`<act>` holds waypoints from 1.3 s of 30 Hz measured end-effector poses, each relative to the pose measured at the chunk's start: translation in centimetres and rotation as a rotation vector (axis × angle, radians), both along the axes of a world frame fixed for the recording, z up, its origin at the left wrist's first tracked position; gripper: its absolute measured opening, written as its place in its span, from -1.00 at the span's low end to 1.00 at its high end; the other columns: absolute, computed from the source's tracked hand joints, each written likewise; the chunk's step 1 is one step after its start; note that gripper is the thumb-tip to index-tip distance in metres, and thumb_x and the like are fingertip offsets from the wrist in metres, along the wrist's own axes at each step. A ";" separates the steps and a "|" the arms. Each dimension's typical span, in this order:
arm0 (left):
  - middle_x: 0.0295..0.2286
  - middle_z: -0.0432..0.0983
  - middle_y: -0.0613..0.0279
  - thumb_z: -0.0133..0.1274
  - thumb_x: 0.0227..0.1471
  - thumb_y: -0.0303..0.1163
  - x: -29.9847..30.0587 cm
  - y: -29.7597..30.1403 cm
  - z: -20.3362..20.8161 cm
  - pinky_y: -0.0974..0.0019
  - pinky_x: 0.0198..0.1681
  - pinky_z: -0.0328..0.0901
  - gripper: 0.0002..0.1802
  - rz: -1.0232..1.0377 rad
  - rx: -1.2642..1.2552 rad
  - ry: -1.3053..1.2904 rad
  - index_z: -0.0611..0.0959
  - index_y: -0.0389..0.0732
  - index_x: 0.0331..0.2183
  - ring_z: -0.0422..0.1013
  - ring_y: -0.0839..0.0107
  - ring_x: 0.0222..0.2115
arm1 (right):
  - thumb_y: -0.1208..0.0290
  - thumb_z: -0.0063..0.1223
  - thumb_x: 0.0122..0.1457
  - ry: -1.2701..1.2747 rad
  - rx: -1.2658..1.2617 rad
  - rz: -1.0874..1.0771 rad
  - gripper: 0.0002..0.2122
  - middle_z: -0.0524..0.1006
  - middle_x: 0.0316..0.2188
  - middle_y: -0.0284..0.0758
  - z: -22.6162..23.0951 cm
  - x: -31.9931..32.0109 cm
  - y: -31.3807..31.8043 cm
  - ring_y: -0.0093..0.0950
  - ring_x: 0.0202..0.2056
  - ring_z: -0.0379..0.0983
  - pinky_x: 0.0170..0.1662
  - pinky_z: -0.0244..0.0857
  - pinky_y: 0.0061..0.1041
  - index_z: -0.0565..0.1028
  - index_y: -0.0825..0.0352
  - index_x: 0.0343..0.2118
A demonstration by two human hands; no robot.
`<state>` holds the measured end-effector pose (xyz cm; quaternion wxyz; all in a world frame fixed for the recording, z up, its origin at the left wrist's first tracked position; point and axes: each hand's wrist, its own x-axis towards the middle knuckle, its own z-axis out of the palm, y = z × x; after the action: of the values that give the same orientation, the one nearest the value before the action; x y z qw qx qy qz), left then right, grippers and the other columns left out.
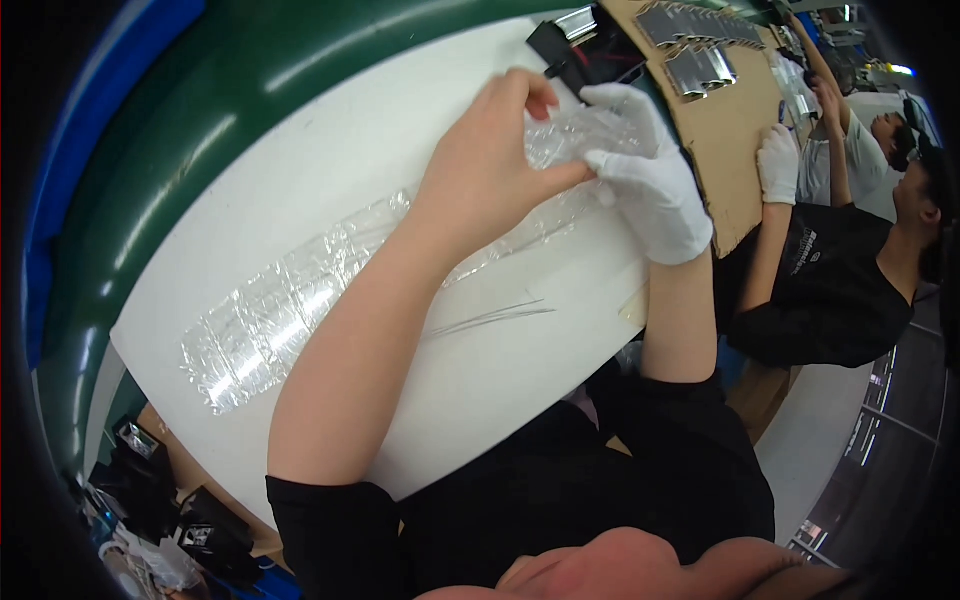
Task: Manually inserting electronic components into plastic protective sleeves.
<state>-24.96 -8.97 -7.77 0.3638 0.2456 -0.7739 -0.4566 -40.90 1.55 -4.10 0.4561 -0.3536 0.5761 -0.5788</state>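
Note:
A long strip of clear, crinkled plastic film [270, 315] lies slantwise across the white table, passing under my left forearm. Its far right end is bunched up between my two hands. My left hand [490, 160] is bare, with its fingers curled and its thumb stretched against the gloved hand, on the film. In a white glove, my right hand [655, 185] grips the same bunched end between thumb and fingers. Some of the fingertips are hidden by the film and the glove. Several thin wire-like strands [490, 318] lie on the table to the right of my left forearm.
The white table [200, 260] has a curved green surface [330, 60] beyond it. Black parts with shiny metal [585, 50] sit at the far edge. Metal pieces [700, 70] rest on cardboard [730, 150] at right, beside co-workers [830, 270]. Black boxes [210, 535] stand lower left.

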 end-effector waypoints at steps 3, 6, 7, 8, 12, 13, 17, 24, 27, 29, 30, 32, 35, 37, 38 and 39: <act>-0.38 0.53 0.25 0.37 -0.08 -0.07 0.1 0.0 0.9 0.31 -0.29 0.33 -0.52 -0.085 0.079 -0.091 0.57 -0.11 -0.20 0.44 0.36 -0.45 | 0.51 0.32 0.07 0.020 0.001 -0.069 -0.43 0.57 -0.15 -0.26 0.4 0.3 -0.2 -0.67 -0.35 0.44 -0.32 0.36 -0.77 0.42 0.27 0.18; -0.40 0.56 0.27 0.32 -0.02 -0.08 0.2 -0.1 1.4 0.30 -0.34 0.32 -0.59 -0.162 0.159 -0.187 0.57 -0.08 -0.23 0.42 0.37 -0.50 | 0.49 0.32 0.08 0.036 0.004 -0.135 -0.45 0.58 -0.23 -0.28 0.6 0.3 -0.2 -0.71 -0.40 0.41 -0.43 0.30 -0.81 0.42 0.27 0.18; -0.41 0.57 0.28 0.30 0.00 -0.08 0.1 -0.1 1.4 0.31 -0.35 0.31 -0.61 -0.152 0.174 -0.176 0.56 -0.07 -0.23 0.41 0.38 -0.52 | 0.48 0.32 0.08 0.085 0.004 -0.186 -0.47 0.59 -0.26 -0.29 0.6 0.0 -0.1 -0.72 -0.41 0.40 -0.44 0.28 -0.81 0.44 0.28 0.16; -0.42 0.57 0.29 0.28 0.02 -0.07 0.1 -0.1 1.5 0.32 -0.36 0.30 -0.62 -0.142 0.191 -0.166 0.56 -0.07 -0.23 0.40 0.38 -0.54 | 0.48 0.32 0.09 0.132 0.005 -0.238 -0.48 0.60 -0.28 -0.31 0.7 -0.2 0.0 -0.72 -0.42 0.40 -0.45 0.26 -0.82 0.45 0.29 0.14; -0.44 0.59 0.30 0.23 0.08 -0.08 0.2 -0.1 1.6 0.35 -0.38 0.28 -0.66 -0.123 0.231 -0.150 0.54 -0.06 -0.22 0.37 0.40 -0.58 | 0.47 0.32 0.09 0.175 0.007 -0.374 -0.54 0.62 -0.34 -0.34 1.1 -1.0 0.2 -0.73 -0.42 0.40 -0.44 0.22 -0.83 0.49 0.32 0.09; -0.44 0.59 0.31 0.21 0.10 -0.09 0.2 -0.1 1.7 0.36 -0.38 0.28 -0.67 -0.118 0.242 -0.158 0.53 -0.06 -0.22 0.37 0.41 -0.58 | 0.48 0.32 0.10 0.121 0.012 -0.398 -0.57 0.63 -0.34 -0.35 1.3 -1.1 0.1 -0.73 -0.40 0.41 -0.42 0.22 -0.83 0.51 0.34 0.06; -0.42 0.59 0.32 0.18 0.13 -0.12 0.4 0.0 1.8 0.38 -0.37 0.28 -0.71 -0.105 0.268 -0.181 0.52 -0.06 -0.20 0.37 0.42 -0.58 | 0.51 0.31 0.10 0.002 0.028 -0.417 -0.65 0.64 -0.33 -0.34 2.0 -1.0 0.3 -0.71 -0.37 0.43 -0.35 0.25 -0.82 0.56 0.37 -0.02; -0.32 0.59 0.32 0.17 0.14 -0.15 0.6 0.6 1.8 0.35 -0.30 0.31 -0.69 -0.023 0.229 -0.194 0.51 -0.08 -0.16 0.39 0.39 -0.53 | 0.56 0.26 0.14 0.140 0.027 -0.321 -0.73 0.65 -0.26 -0.34 2.4 0.1 0.8 -0.68 -0.34 0.47 -0.25 0.35 -0.73 0.60 0.37 -0.07; -0.29 0.59 0.30 0.19 0.12 -0.16 -0.2 0.1 2.7 0.34 -0.26 0.32 -0.65 0.089 0.010 -0.139 0.51 -0.10 -0.13 0.41 0.38 -0.48 | 0.56 0.25 0.14 0.201 -0.008 -0.327 -0.74 0.65 -0.25 -0.35 2.4 0.4 0.7 -0.66 -0.32 0.48 -0.21 0.37 -0.70 0.60 0.38 -0.08; -0.27 0.59 0.25 0.22 0.10 -0.16 -1.3 -0.3 3.3 0.33 -0.21 0.34 -0.61 0.288 -0.363 -0.027 0.52 -0.13 -0.11 0.44 0.37 -0.42 | 0.56 0.28 0.12 0.215 -0.039 -0.311 -0.75 0.65 -0.26 -0.33 2.3 0.8 0.4 -0.62 -0.29 0.51 -0.14 0.40 -0.67 0.60 0.43 -0.11; -0.26 0.59 0.23 0.24 0.09 -0.16 -1.8 -0.4 3.6 0.32 -0.19 0.35 -0.58 0.386 -0.546 0.033 0.52 -0.14 -0.09 0.45 0.37 -0.39 | 0.55 0.29 0.11 0.223 -0.052 -0.303 -0.75 0.66 -0.26 -0.32 2.2 0.9 0.3 -0.60 -0.27 0.53 -0.10 0.41 -0.66 0.60 0.45 -0.13; -0.26 0.59 0.22 0.25 0.08 -0.17 -2.9 0.5 4.5 0.31 -0.18 0.36 -0.56 0.281 -0.364 0.034 0.52 -0.15 -0.08 0.46 0.37 -0.36 | 0.55 0.29 0.11 0.178 -0.089 -0.300 -0.75 0.66 -0.27 -0.32 1.6 1.0 0.5 -0.61 -0.28 0.53 -0.11 0.41 -0.66 0.60 0.45 -0.13; -0.28 0.58 0.17 0.30 0.03 -0.17 -4.6 1.1 5.1 0.29 -0.14 0.37 -0.47 -0.014 0.194 0.023 0.51 -0.17 -0.03 0.48 0.36 -0.28 | 0.53 0.31 0.10 0.042 -0.190 -0.264 -0.75 0.66 -0.29 -0.35 0.1 0.6 -0.3 -0.62 -0.29 0.52 -0.13 0.40 -0.68 0.61 0.45 -0.15; -0.28 0.58 0.17 0.31 0.03 -0.18 -4.4 1.0 4.8 0.30 -0.14 0.37 -0.48 -0.020 0.206 0.044 0.51 -0.16 -0.03 0.48 0.37 -0.28 | 0.52 0.32 0.11 0.131 -0.168 -0.279 -0.76 0.66 -0.30 -0.35 0.4 0.6 -0.2 -0.63 -0.31 0.51 -0.15 0.40 -0.69 0.61 0.44 -0.16; -0.27 0.58 0.17 0.31 0.03 -0.18 -4.2 0.9 4.4 0.31 -0.15 0.37 -0.48 -0.029 0.221 0.060 0.52 -0.16 -0.04 0.48 0.37 -0.29 | 0.52 0.32 0.11 0.216 -0.142 -0.298 -0.77 0.66 -0.31 -0.36 0.5 0.6 -0.1 -0.64 -0.32 0.51 -0.16 0.40 -0.69 0.62 0.43 -0.16; -0.27 0.58 0.17 0.31 0.02 -0.19 -4.0 0.9 4.1 0.31 -0.16 0.37 -0.49 -0.037 0.238 0.074 0.53 -0.16 -0.04 0.48 0.38 -0.29 | 0.51 0.32 0.11 0.299 -0.115 -0.316 -0.77 0.66 -0.32 -0.36 0.7 0.7 0.0 -0.64 -0.33 0.50 -0.18 0.40 -0.70 0.62 0.43 -0.17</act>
<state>-29.00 -8.11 -3.69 0.3519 0.2556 -0.7047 -0.5606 -40.20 1.57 -3.45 0.2485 -0.3662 0.6516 -0.6161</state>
